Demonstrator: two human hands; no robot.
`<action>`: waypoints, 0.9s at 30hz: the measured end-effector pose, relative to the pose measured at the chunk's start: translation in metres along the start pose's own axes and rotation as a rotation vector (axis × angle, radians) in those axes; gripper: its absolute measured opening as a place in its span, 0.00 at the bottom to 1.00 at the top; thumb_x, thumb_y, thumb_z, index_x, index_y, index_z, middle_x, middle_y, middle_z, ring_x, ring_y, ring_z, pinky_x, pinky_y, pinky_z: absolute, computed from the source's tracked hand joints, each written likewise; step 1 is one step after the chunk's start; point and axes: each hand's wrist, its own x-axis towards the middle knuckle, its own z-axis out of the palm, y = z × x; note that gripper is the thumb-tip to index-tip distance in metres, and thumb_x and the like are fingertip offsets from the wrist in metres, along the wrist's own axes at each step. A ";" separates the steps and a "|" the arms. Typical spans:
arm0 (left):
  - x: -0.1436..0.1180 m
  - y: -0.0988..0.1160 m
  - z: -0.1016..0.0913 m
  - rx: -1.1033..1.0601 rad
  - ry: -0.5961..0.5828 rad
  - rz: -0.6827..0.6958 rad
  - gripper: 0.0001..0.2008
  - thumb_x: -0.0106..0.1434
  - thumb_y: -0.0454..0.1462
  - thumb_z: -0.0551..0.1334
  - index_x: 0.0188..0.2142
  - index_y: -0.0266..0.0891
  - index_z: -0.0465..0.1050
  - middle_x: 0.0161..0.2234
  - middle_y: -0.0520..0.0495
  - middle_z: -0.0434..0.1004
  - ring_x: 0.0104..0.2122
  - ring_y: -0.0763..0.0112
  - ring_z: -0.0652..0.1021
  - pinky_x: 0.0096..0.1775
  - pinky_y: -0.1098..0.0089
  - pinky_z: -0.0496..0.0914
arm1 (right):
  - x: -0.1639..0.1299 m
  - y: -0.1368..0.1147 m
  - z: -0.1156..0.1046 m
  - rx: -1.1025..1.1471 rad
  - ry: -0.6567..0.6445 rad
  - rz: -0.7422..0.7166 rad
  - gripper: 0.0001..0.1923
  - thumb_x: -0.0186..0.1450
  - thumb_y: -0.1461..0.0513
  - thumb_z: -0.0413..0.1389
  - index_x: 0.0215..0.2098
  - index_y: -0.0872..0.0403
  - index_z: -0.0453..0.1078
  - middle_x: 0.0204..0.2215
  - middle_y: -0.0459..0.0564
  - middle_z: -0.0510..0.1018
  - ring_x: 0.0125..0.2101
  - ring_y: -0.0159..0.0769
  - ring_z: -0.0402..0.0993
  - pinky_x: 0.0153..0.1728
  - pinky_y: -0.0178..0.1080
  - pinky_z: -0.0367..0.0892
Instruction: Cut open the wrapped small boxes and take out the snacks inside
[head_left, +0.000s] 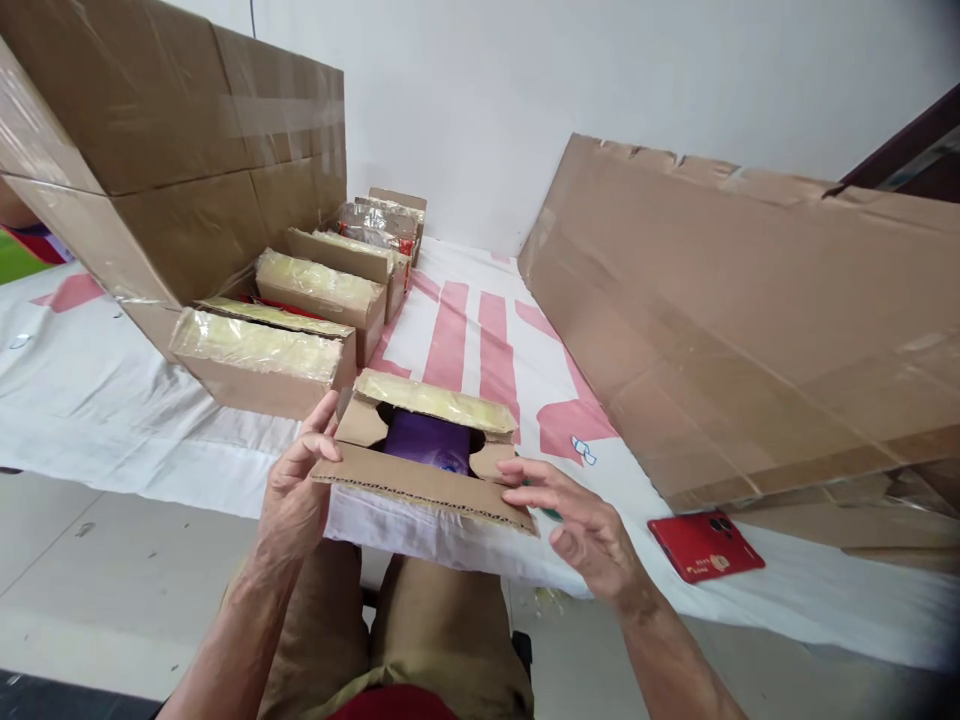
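Indoors: white cloth (112,400) on table, white wall (465,90) behind.

1. Both forearms are bare all the way up, no sleeves in sight.
2. The left hand (296,490) has no glove, ring or watch that I can spot.
3. Same deal with the right hand (589,525).
4. Khaki-tan trousers (420,630) cover the legs.
5. A bit of dark red shirt (397,703) shows at the bottom edge.
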 end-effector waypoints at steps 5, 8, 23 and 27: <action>-0.003 -0.005 -0.009 0.093 -0.009 0.059 0.22 0.53 0.52 0.78 0.25 0.42 0.73 0.69 0.45 0.69 0.67 0.39 0.70 0.59 0.46 0.72 | 0.010 -0.014 0.001 -0.198 0.130 -0.091 0.10 0.75 0.60 0.58 0.48 0.46 0.82 0.45 0.50 0.86 0.46 0.42 0.84 0.50 0.46 0.78; -0.007 -0.004 -0.008 0.113 0.000 0.084 0.19 0.57 0.50 0.76 0.25 0.42 0.73 0.67 0.45 0.72 0.65 0.42 0.72 0.56 0.50 0.75 | 0.032 -0.022 0.009 -0.285 -0.004 -0.168 0.13 0.77 0.61 0.54 0.53 0.47 0.80 0.47 0.49 0.86 0.49 0.42 0.81 0.53 0.47 0.75; -0.014 0.002 -0.012 0.345 -0.107 0.268 0.13 0.68 0.43 0.68 0.27 0.44 0.73 0.58 0.43 0.81 0.68 0.49 0.70 0.71 0.44 0.59 | 0.086 -0.007 0.001 -0.824 -0.264 0.038 0.26 0.74 0.52 0.55 0.65 0.54 0.70 0.67 0.59 0.71 0.63 0.56 0.71 0.59 0.56 0.71; -0.016 0.003 -0.011 0.368 -0.137 0.295 0.11 0.69 0.41 0.66 0.28 0.45 0.74 0.56 0.42 0.82 0.68 0.50 0.71 0.70 0.43 0.59 | 0.111 0.000 0.015 -0.993 -0.294 0.069 0.16 0.68 0.58 0.62 0.52 0.55 0.75 0.55 0.60 0.80 0.54 0.55 0.76 0.53 0.54 0.73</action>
